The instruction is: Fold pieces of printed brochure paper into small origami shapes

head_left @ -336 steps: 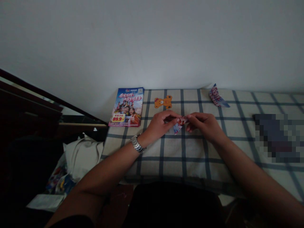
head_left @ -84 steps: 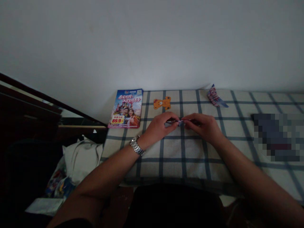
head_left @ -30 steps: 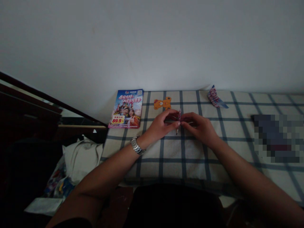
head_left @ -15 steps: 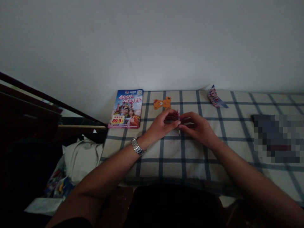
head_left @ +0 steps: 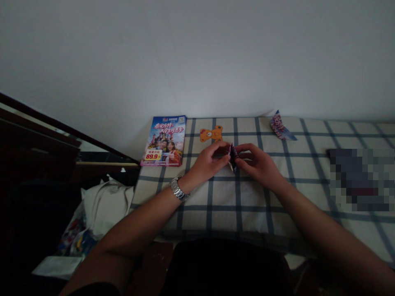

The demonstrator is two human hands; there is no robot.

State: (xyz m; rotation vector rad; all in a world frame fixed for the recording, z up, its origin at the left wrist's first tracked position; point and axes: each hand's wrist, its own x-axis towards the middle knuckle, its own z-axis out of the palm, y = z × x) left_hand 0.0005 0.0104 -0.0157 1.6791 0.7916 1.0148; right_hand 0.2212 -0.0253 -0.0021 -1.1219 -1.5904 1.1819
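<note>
A small piece of folded paper [head_left: 233,159] stands on edge between my two hands, its layers spread a little apart. My left hand [head_left: 213,159], with a metal watch on the wrist, pinches its left side between thumb and fingers. From the other side my right hand [head_left: 254,162] grips the same paper with thumb and fingertips. Beyond the hands a folded paper shape [head_left: 280,128], printed in red, white and blue, rests near the wall. To the left lies a stack of printed flyers [head_left: 163,142] with a price of 89.9 on the top one.
A checked cloth [head_left: 222,201] covers the surface, with a brown bear figure [head_left: 211,133] on it. At the right lies a dark, pixelated object [head_left: 358,176]. A white bag [head_left: 108,201] sits low at the left, beside a dark wooden frame [head_left: 37,148]. The wall rises behind.
The folded paper, a thin edge before, has opened out into a wider shape between my fingers. My right hand has shifted slightly; the other things have stayed put.
</note>
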